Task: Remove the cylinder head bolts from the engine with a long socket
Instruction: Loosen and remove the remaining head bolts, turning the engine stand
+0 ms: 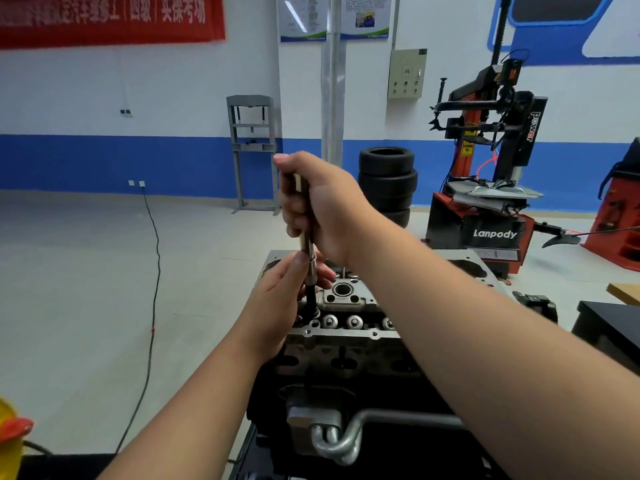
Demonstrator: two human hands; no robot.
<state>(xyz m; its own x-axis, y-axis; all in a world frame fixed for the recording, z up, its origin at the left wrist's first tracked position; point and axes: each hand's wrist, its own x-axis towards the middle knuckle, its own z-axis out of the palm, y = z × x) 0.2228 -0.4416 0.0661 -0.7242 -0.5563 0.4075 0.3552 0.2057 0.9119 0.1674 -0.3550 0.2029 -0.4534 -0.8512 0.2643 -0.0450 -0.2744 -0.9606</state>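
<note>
Right hand point(318, 206) wrapped in a fist round the upper shaft of the long chrome socket extension point(304, 216). Left hand point(287, 292) pinches the lower collar, steadying it. Dark tip enters the grey aluminium cylinder head point(346, 297) at its left end; bolt itself hidden, probably seated in the recess. Tool's long axis near vertical, top leaning slightly left, working end down. Risk: tilt under load could slip the socket off and round the bolt head.
</note>
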